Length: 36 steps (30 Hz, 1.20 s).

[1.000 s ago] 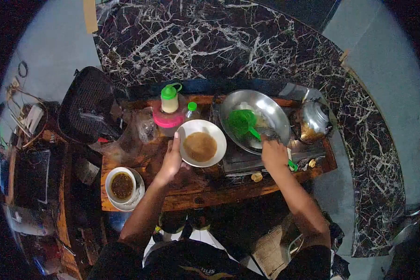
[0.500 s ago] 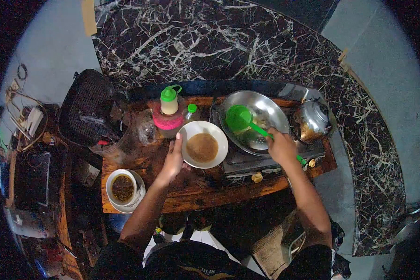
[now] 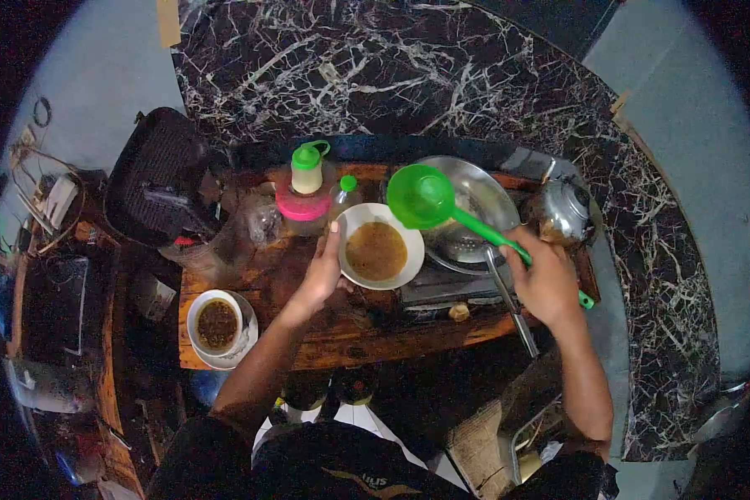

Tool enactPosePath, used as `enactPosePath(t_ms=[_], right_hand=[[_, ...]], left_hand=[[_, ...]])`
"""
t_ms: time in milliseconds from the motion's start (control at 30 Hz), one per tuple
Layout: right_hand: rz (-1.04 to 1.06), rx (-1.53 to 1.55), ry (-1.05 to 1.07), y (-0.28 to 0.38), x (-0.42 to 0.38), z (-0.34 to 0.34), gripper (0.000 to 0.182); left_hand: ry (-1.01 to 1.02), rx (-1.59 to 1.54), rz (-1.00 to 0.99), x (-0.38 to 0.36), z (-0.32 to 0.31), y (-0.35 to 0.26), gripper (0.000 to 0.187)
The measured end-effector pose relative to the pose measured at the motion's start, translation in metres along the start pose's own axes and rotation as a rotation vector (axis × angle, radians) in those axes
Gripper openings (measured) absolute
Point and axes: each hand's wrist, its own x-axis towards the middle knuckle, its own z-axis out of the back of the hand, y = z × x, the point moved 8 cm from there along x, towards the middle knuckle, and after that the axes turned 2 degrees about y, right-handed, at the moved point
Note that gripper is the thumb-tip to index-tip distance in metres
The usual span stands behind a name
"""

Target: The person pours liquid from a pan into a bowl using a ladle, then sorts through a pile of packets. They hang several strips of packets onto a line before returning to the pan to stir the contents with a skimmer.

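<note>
My left hand [image 3: 325,273] grips the left side of a white bowl [image 3: 417,257], thumb along the rim, above the wooden table. Brown liquid [image 3: 375,250] covers the bottom of this bowl. In my right hand [image 3: 545,279] is a green plastic ladle [image 3: 458,216], its handle slanting down to the right through my closed fingers. The ladle's cup overlaps the left part of a steel frying pan [image 3: 480,198] and comes close to the bowl's upper right rim. The pan sits on a stove [image 3: 442,293], its long handle pointing toward me under my right hand.
A metal kettle [image 3: 563,212] stands right of the pan. Behind the bowl are a green-capped squeeze bottle [image 3: 307,171], a pink-lidded container [image 3: 298,207] and a small bottle [image 3: 346,193]. At left, a cup of dark liquid [image 3: 217,323] rests on a saucer [image 3: 246,343]; a black ridged pan [image 3: 154,167] stands behind.
The green ladle has come up out of the pan and nearer to the bowl. My right hand has shifted right and the bowl slightly right. The pan's handle now shows.
</note>
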Motion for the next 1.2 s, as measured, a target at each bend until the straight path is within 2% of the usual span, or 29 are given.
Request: enactPosePath(t_ms=[133,300,367,400,467,567,700,900,967,1033,1100,1133,1200], right_hand=[[0.086,-0.251,-0.086,0.02,-0.015,-0.004,0.021],[0.15,-0.315,-0.081,0.028,-0.027,-0.021,0.029],[0.222,-0.368,-0.15,0.032,-0.031,-0.026,0.042],[0.224,-0.367,-0.151,0.032,-0.033,-0.028,0.042],[0.277,-0.339,-0.135,0.035,-0.036,-0.034,0.053],[0.3,-0.385,-0.151,0.035,-0.04,-0.042,0.056],[0.362,-0.394,-0.205,0.038,-0.043,-0.044,0.055],[0.327,-0.201,-0.248,0.042,-0.04,-0.041,0.053],[0.245,-0.085,-0.191,0.04,-0.035,-0.044,0.044],[0.267,0.026,-0.214,0.046,-0.031,-0.044,0.038],[0.267,0.144,-0.207,0.049,-0.028,-0.043,0.023],[0.274,0.152,-0.2,0.05,-0.027,-0.046,0.023],[0.295,0.273,-0.194,0.05,-0.026,-0.05,0.022]], left_hand=[[0.006,0.003,-0.015,0.0,-0.003,-0.002,0.084],[-0.048,-0.004,0.033,-0.004,-0.003,-0.005,0.08],[-0.062,-0.028,0.016,-0.005,-0.003,-0.007,0.08],[-0.075,-0.051,0.0,-0.006,-0.003,-0.009,0.081],[-0.081,-0.05,-0.01,-0.009,-0.003,-0.014,0.081],[-0.046,-0.059,-0.02,-0.006,0.003,-0.014,0.083],[-0.005,-0.073,-0.072,-0.004,0.007,-0.015,0.086],[-0.084,-0.053,-0.041,-0.017,0.027,-0.008,0.086],[-0.081,-0.025,-0.037,-0.023,0.039,0.0,0.086],[-0.08,0.005,-0.03,-0.024,0.055,0.019,0.086],[-0.316,0.239,-0.287,-0.019,0.091,0.034,0.087],[-0.329,0.241,-0.281,-0.022,0.099,0.042,0.087],[-0.363,0.279,-0.05,-0.026,0.119,0.074,0.087]])
